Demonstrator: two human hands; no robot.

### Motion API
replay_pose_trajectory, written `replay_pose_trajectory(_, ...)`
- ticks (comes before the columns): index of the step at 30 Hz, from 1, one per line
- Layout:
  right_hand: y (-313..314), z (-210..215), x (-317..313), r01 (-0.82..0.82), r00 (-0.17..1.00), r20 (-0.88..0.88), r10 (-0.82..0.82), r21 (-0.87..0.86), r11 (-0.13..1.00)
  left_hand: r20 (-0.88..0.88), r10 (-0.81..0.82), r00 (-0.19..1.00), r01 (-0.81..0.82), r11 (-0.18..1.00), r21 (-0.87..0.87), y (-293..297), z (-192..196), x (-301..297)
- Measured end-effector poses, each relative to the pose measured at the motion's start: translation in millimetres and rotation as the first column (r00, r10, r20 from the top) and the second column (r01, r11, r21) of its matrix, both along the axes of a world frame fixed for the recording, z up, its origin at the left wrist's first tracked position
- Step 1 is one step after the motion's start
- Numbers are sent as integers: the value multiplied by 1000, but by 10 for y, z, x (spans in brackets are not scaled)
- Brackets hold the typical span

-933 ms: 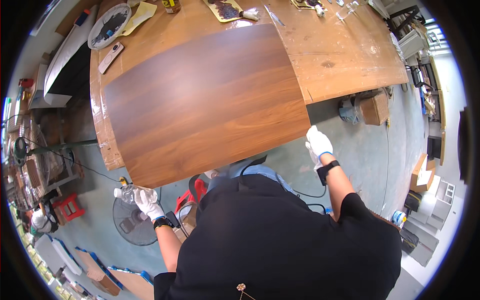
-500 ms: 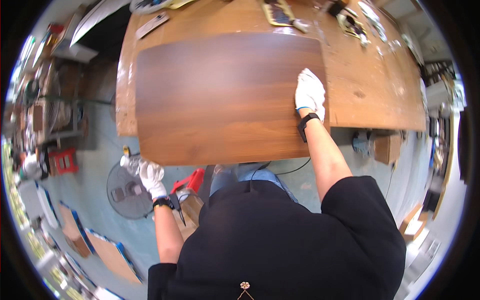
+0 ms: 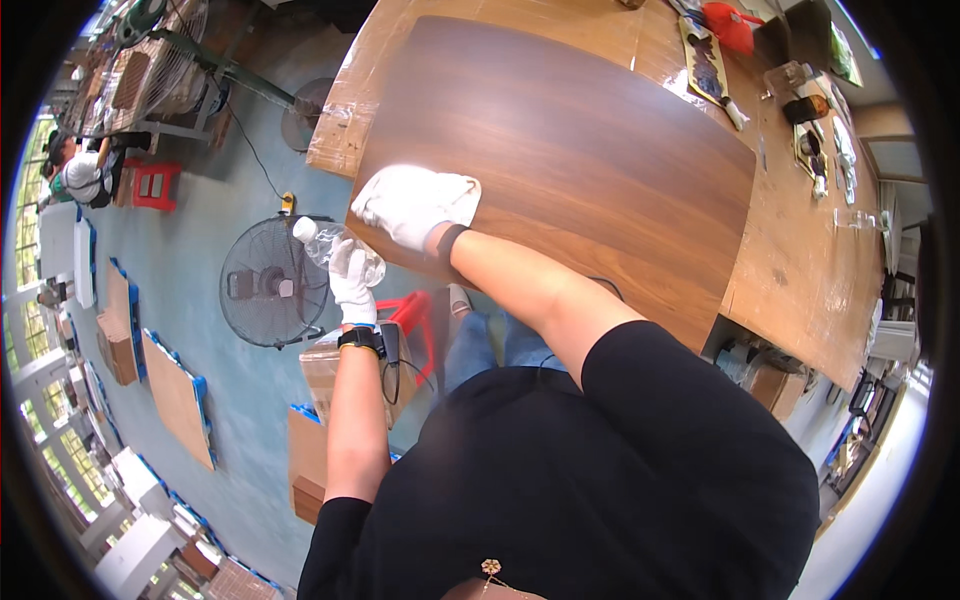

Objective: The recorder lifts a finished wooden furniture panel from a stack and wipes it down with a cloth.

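Observation:
A dark brown wood-grain panel (image 3: 580,150) lies on the worktable, its near edge jutting out over the floor. My right hand (image 3: 402,208), in a white glove, presses down near the panel's left corner, on a folded white cloth (image 3: 464,196) that sticks out beside the palm. Much of the cloth is hidden under the hand. Just off that corner, my left hand (image 3: 350,280), also gloved in white, is wrapped round a clear plastic bottle (image 3: 322,238) with a white cap. The bottle is tilted, with its cap toward the upper left.
The table (image 3: 800,270) is covered in clear film; a bone-shaped tray (image 3: 706,62) and brushes lie at its far right. A black fan (image 3: 265,282) stands left of the bottle. Red stools (image 3: 155,187), a carton (image 3: 325,362) and leaning boards (image 3: 178,400) are on the floor. Another person (image 3: 82,175) is at far left.
My right hand has gone from the panel's right edge to its left corner. The view has turned left, and the bottle in my left hand now shows more clearly.

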State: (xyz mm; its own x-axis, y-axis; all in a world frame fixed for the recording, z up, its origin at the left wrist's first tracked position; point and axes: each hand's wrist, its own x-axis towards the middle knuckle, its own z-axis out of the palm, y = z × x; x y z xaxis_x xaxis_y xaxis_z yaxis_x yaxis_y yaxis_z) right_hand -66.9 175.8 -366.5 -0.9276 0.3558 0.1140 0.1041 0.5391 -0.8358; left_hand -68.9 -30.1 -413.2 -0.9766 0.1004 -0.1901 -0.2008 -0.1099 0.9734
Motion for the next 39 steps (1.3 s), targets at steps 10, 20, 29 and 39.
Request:
replay_pose_trajectory(10,1755,404,789,54,931,321,-175,352,934,67,-158,985,144,972,183,21,-33,-36)
replay_pose_trajectory(20,1598,473,321,-57,945,312,-97,451,891,-49,-132,990,137,985,101,-35,-177,-46)
replay_pose_trajectory(29,1215,472,1003,-123,899,439,-2,257,959,-107,-164,981,167,986,17,-133,-312,6)
replay_pose_trajectory(39,1494,434,182,-57,884,451,-123,366,929,-24,-174,984,171,982,-85,-39,-75,202)
